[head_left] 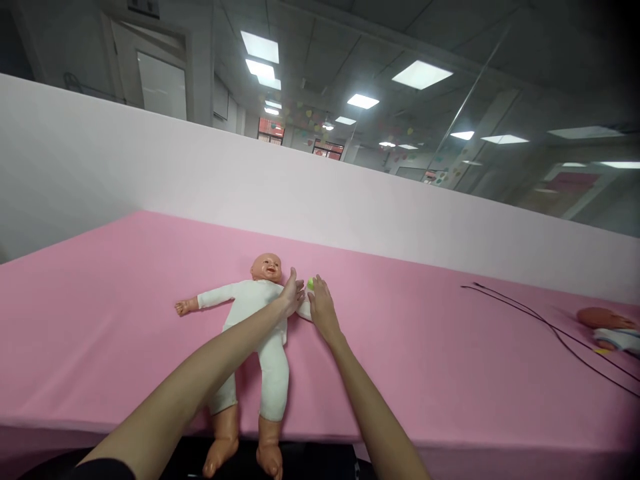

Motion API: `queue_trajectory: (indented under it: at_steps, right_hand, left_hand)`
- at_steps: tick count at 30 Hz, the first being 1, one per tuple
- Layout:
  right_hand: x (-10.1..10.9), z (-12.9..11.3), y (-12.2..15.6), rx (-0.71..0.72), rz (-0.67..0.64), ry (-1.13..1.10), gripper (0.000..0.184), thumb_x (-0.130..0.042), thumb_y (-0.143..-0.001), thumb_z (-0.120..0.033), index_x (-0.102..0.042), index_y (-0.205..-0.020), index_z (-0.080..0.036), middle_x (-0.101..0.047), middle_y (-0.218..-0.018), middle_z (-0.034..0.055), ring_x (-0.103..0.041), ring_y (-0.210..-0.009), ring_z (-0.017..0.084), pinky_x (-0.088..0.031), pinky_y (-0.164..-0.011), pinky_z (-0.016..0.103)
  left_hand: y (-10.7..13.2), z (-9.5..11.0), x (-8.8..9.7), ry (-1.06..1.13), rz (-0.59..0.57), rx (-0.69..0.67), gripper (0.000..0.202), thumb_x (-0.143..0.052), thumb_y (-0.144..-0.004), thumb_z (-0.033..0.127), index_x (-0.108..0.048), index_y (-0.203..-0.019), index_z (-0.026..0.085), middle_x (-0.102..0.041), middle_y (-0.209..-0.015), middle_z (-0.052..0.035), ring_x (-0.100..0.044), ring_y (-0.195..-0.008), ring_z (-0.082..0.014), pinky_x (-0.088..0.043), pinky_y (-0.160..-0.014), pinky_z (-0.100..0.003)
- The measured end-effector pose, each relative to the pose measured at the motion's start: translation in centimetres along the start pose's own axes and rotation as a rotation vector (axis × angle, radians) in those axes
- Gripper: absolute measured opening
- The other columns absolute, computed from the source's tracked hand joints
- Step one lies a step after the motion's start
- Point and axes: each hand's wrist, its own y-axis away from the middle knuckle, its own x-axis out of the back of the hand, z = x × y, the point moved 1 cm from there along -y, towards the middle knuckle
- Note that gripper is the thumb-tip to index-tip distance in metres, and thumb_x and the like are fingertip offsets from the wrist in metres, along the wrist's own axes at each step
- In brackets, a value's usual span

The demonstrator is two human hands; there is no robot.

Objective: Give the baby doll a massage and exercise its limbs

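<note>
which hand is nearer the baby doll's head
Left. The left hand sits over the doll's white suit, close beside the head; the right hand is farther out, at the end of its sleeve.

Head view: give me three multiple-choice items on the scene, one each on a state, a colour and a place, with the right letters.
1. How does the doll in white lie?
A) Face down
B) On its back, limbs spread
C) Sitting up

2. What colour is the small object by the right hand?
A) Blue
B) Red
C) Green

3. Where is the dark cable?
A) Wrapped round the doll's legs
B) On the pink surface, right of the doll
C) On the floor

1: B, its face points up and its limbs spread.
2: C, a green patch shows just past the fingertips.
3: B, it runs across the pink, apart from the doll.
</note>
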Motion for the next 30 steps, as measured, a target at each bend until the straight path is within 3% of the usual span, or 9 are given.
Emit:
queue_trajectory:
  at_steps: [3, 7, 10, 12, 15, 18, 22, 25, 30]
  right_hand:
    - [-0.7, -4.1, 2.2, -0.081, 0.035, -0.195, 0.080, -0.023, -0.105, -0.067, -0.031, -0.164, -0.013, -0.028, -0.171, 0.0159, -0.025, -0.160, 0.028, -0.024, -0.129, 0.054]
    - [-1.1, -9.1, 3.1, 0.107, 0.052, -0.285, 0.084, -0.026, -0.102, -0.074, -0.030, -0.165, -0.019, -0.029, -0.172, 0.0111, -0.022, -0.161, 0.029, -0.021, -0.131, 0.053]
    - [-0.7, -10.1, 2.5, 0.053, 0.112, -0.273, 0.080, -0.022, -0.104, -0.071, -0.037, -0.163, -0.019, -0.034, -0.170, 0.0109, -0.024, -0.160, 0.028, -0.016, -0.132, 0.054]
    - [-0.8, -10.5, 2.9, -0.021, 0.092, -0.307, 0.078, -0.023, -0.105, -0.068, -0.029, -0.166, -0.019, -0.026, -0.173, 0.0101, -0.018, -0.162, 0.027, -0.017, -0.132, 0.054]
    - [-1.9, -12.2, 4.3, 0.041, -0.001, -0.324, 0.083, -0.026, -0.104, -0.070, -0.014, -0.169, -0.019, -0.009, -0.177, 0.0077, -0.002, -0.164, 0.026, -0.015, -0.132, 0.054]
    - [-2.7, -13.5, 4.7, 0.154, 0.000, -0.292, 0.090, -0.024, -0.100, -0.077, -0.023, -0.167, -0.018, -0.015, -0.176, 0.0089, -0.005, -0.164, 0.028, -0.012, -0.132, 0.054]
    - [-2.4, -12.0, 2.5, 0.057, 0.040, -0.317, 0.080, -0.021, -0.104, -0.071, -0.031, -0.165, -0.020, -0.029, -0.172, 0.0093, -0.020, -0.161, 0.025, -0.018, -0.132, 0.050]
    - [-2.5, -10.0, 1.5, -0.063, -0.059, -0.318, 0.081, -0.032, -0.104, -0.070, -0.025, -0.167, -0.018, -0.023, -0.174, 0.0116, -0.020, -0.161, 0.026, -0.020, -0.131, 0.051]
    - [-4.7, -9.4, 2.5, 0.082, -0.312, -0.191, 0.078, -0.040, -0.105, -0.061, -0.030, -0.165, -0.012, -0.026, -0.172, 0.0149, -0.019, -0.161, 0.029, -0.017, -0.132, 0.050]
  left_hand:
    - [1.4, -0.4, -0.2, -0.027, -0.011, 0.005, 0.037, -0.065, -0.100, 0.045, -0.069, -0.121, 0.015, -0.070, -0.125, -0.0089, -0.070, -0.110, -0.0241, -0.057, -0.099, -0.047]
    - [4.3, -1.0, 0.1, -0.037, -0.047, 0.010, 0.058, -0.047, -0.102, 0.062, -0.077, -0.098, 0.013, -0.077, -0.115, -0.0119, -0.075, -0.102, -0.0169, -0.053, -0.107, -0.040]
    - [5.8, -0.2, 1.0, 0.029, -0.124, 0.051, 0.070, -0.041, -0.097, 0.075, -0.077, -0.113, 0.018, -0.075, -0.125, -0.0158, -0.066, -0.129, -0.0304, -0.050, -0.112, -0.052]
    - [6.1, 0.8, 1.8, 0.125, -0.149, 0.082, 0.080, -0.038, -0.094, 0.080, -0.069, -0.133, 0.017, -0.068, -0.138, -0.0181, -0.058, -0.139, -0.0341, -0.045, -0.117, -0.053]
    - [5.9, 1.4, 2.8, 0.212, -0.041, 0.075, 0.080, -0.039, -0.096, 0.078, -0.055, -0.149, 0.021, -0.060, -0.149, -0.0176, -0.053, -0.143, -0.0332, -0.042, -0.120, -0.051]
    - [6.3, 1.1, 3.3, 0.204, 0.012, 0.101, 0.077, -0.039, -0.097, 0.077, -0.055, -0.149, 0.022, -0.060, -0.149, -0.0170, -0.053, -0.143, -0.0321, -0.043, -0.120, -0.049]
    - [7.5, 1.7, 4.5, 0.126, -0.155, 0.159, 0.084, -0.041, -0.093, 0.083, -0.064, -0.137, 0.016, -0.063, -0.145, -0.0194, -0.053, -0.143, -0.0355, -0.042, -0.120, -0.050]
    - [7.2, 3.7, 6.9, -0.104, -0.161, -0.035, 0.076, -0.038, -0.096, 0.078, -0.068, -0.133, 0.019, -0.059, -0.152, -0.0157, -0.041, -0.152, -0.0323, -0.031, -0.126, -0.047]
    - [5.4, 3.8, 12.4, -0.892, 0.011, -0.336, 0.059, -0.052, -0.099, 0.063, -0.062, -0.142, 0.025, -0.047, -0.163, -0.0070, -0.025, -0.160, -0.0259, -0.010, -0.132, -0.042]
